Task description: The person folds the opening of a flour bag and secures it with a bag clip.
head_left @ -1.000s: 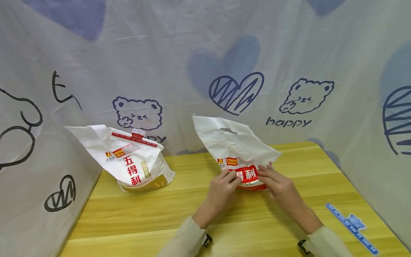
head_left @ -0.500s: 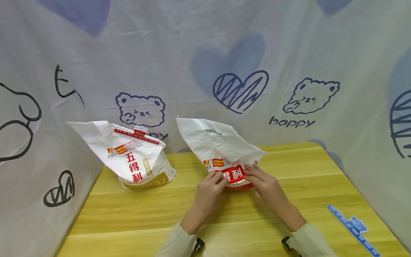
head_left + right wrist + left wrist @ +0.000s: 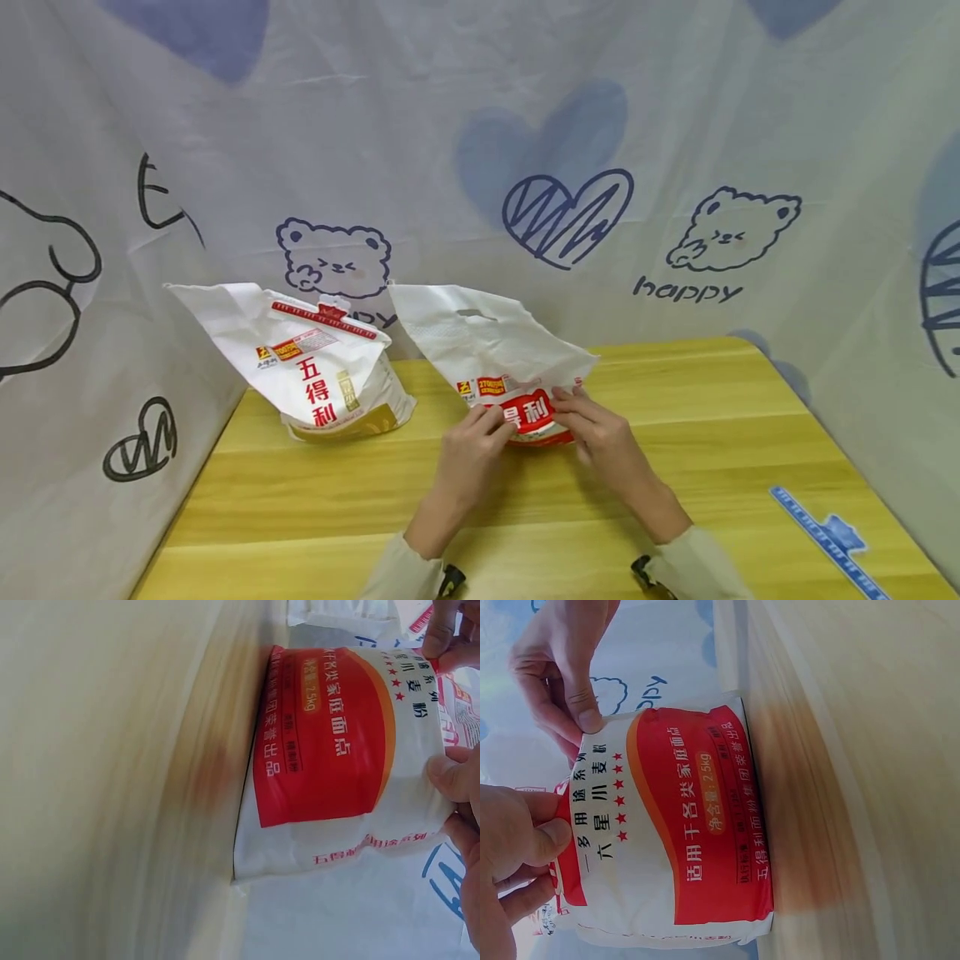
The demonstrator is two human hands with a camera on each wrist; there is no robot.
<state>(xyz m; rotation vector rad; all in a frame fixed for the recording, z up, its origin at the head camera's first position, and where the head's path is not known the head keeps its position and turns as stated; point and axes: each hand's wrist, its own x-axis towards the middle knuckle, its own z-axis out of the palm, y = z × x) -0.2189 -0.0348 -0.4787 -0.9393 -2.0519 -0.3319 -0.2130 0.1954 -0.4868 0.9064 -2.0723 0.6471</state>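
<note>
A white-and-red flour bag [image 3: 501,337] stands on the table, its upper part folded forward and a handle slot near the far edge. At the fold's left side my left hand [image 3: 467,458] pinches the bag between thumb and fingers. My right hand [image 3: 603,442] grips the same fold on the right. The left wrist view shows the bag's front [image 3: 697,795], printed 2.5kg, with the left thumb [image 3: 553,838] pressed on its folded edge. In the right wrist view the right thumb [image 3: 446,776] lies against the bag's upper front.
Left of the hands stands another flour bag [image 3: 322,375], its folded top held by a red sealing clip [image 3: 324,319]. A blue sealing clip [image 3: 828,540] lies at the table's right. A printed cloth [image 3: 450,100] hangs behind and beside the wooden table [image 3: 300,517].
Both hands and the flour bag they hold have shifted left, closer to the clipped bag. The view has turned slightly left. Both hands keep their grip on the fold.
</note>
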